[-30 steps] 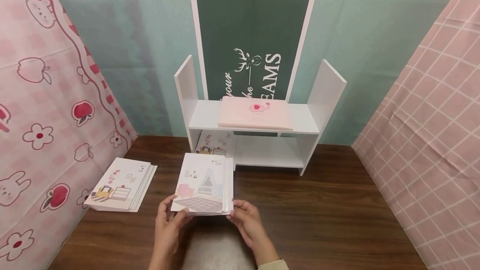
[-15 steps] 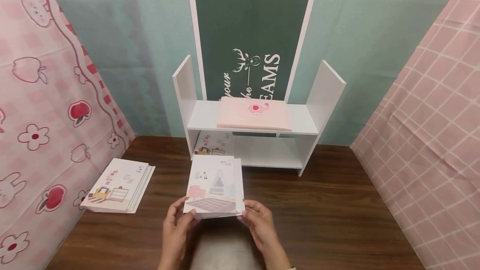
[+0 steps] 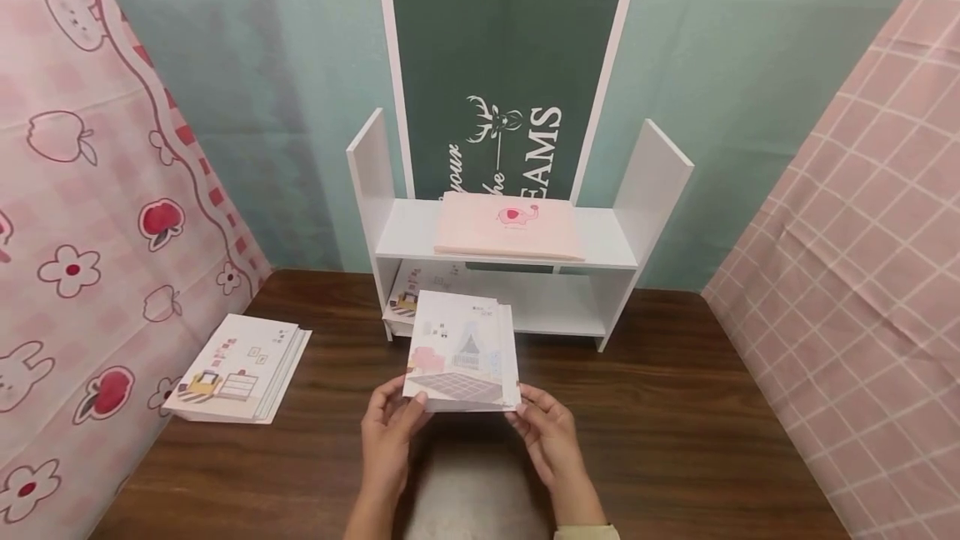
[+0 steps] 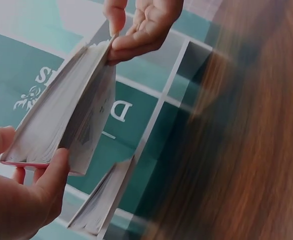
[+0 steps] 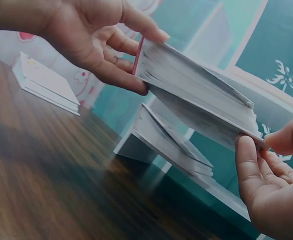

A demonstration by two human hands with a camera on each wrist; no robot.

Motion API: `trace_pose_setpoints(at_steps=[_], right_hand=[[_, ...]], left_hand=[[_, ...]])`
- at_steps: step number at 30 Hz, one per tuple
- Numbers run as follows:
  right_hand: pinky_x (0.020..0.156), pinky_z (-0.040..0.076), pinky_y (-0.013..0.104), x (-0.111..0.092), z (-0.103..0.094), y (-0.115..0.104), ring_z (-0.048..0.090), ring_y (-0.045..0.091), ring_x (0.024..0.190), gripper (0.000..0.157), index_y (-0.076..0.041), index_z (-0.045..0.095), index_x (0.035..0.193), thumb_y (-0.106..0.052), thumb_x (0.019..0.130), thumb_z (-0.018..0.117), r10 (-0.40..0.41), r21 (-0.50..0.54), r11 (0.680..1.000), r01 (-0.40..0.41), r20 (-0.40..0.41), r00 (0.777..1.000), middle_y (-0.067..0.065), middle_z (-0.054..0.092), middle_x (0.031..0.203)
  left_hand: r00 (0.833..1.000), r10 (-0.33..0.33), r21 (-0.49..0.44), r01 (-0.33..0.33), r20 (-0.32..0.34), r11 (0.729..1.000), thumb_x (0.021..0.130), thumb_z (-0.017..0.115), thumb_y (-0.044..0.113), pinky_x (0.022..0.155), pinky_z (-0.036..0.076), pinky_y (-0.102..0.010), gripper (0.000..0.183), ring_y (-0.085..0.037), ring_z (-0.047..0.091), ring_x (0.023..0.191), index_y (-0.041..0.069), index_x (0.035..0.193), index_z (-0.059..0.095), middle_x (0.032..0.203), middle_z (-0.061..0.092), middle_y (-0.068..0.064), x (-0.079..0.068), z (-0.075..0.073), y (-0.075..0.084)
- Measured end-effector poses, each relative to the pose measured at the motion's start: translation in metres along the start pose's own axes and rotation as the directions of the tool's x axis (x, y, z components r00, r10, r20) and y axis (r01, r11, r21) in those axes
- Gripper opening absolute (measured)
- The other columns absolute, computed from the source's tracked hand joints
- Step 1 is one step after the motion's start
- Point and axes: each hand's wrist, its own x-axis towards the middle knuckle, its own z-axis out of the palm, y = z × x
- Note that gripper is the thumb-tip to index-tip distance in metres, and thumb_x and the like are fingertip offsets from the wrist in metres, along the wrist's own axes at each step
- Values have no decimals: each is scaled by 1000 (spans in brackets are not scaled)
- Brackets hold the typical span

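A thick white book (image 3: 456, 348), its cover printed with a pink chair and a grey tent, is held level in front of the shelf. My left hand (image 3: 388, 427) pinches its lower left corner, thumb on the cover. On the opposite corner, my right hand (image 3: 553, 436) pinches between thumb and fingers. The left wrist view shows the book from its lower edge, loose pages fanned between the covers, with a reddish spine beside the left hand (image 4: 29, 192). Seen from the right wrist, the right hand (image 5: 274, 180) grips only the outer edge of the covers.
A white two-tier shelf (image 3: 630, 223) stands at the back. A pink elephant-print book (image 3: 510, 227) lies on its upper board, and a similar white book (image 3: 427, 277) lies in the lower left bay. Another white book (image 3: 236, 369) rests on the brown wooden table (image 3: 675, 440) at left.
Both hands have carried the book to the right and, lately, slightly farther toward the shelf. Their hold on it stays the same. The other books have not moved.
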Motion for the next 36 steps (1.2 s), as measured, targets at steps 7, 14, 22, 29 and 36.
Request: trace_pose_setpoints(at_steps=[7, 14, 22, 29, 36], right_hand=[[75, 52, 24, 15, -13, -1, 61, 13, 80, 30, 1, 61, 98, 16, 86, 39, 17, 64, 998, -15, -37, 999, 7, 62, 93], [74, 51, 24, 36, -22, 0, 59, 13, 78, 30, -2, 62, 93, 14, 87, 37, 50, 105, 994, -42, -75, 996, 6, 61, 90], [72, 51, 25, 64, -30, -2, 57, 15, 75, 32, -1, 64, 90, 15, 86, 37, 74, 145, 988, -53, -141, 987, 8, 60, 89], [72, 51, 26, 80, -33, -2, 57, 15, 75, 33, -2, 65, 87, 15, 87, 37, 100, 168, 983, -74, -151, 983, 8, 62, 89], [71, 51, 25, 96, -38, -2, 57, 14, 75, 28, 0, 62, 92, 15, 87, 38, 82, 142, 988, -57, -177, 981, 8, 60, 88]], left_hand=[[999, -25, 55, 23, 42, 998, 89, 59, 6, 76, 53, -34, 36, -17, 58, 85, -5, 122, 49, 104, 57, -13, 17, 15, -12], [996, -35, 113, 25, 82, 993, 90, 59, 8, 77, 53, -34, 35, -17, 57, 82, -5, 121, 51, 99, 57, -12, 38, 25, -18], [996, -23, 162, 8, 92, 987, 87, 60, 3, 77, 53, -36, 32, -19, 58, 79, -9, 116, 53, 90, 57, -11, 65, 35, -26], [998, -7, 220, -8, 63, 976, 85, 64, 1, 72, 54, -31, 31, -14, 58, 72, -9, 113, 56, 85, 55, -12, 83, 39, -34], [997, 30, 294, -48, 66, 955, 83, 67, 4, 66, 55, -28, 29, -19, 63, 71, -7, 109, 60, 84, 60, -14, 96, 45, -42]])
